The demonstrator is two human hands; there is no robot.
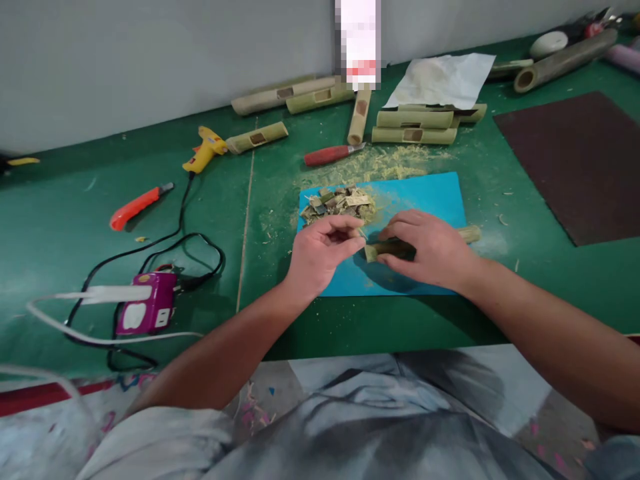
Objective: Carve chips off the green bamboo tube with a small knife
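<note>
A short bamboo tube (469, 234) lies across a blue sheet (430, 193), one end sticking out beyond my right hand (427, 243). That hand is closed over the tube, thumb on the near side and fingers on the far side. At the tube's left end, my left hand (325, 250) has thumb and forefinger nearly together in a pinch. A thin pale sliver seems to show at those fingertips, too small to name surely. Just behind the left hand is a heap of bamboo chips (340, 202) on the sheet.
Beyond the sheet lie a red-handled knife (327, 155) and several notched bamboo tubes (415, 136), some under white paper (440, 80). Leftward are a yellow glue gun (204, 151), an orange cutter (136, 208) and a purple power strip (155, 303) with cords. A dark board (575, 160) lies right.
</note>
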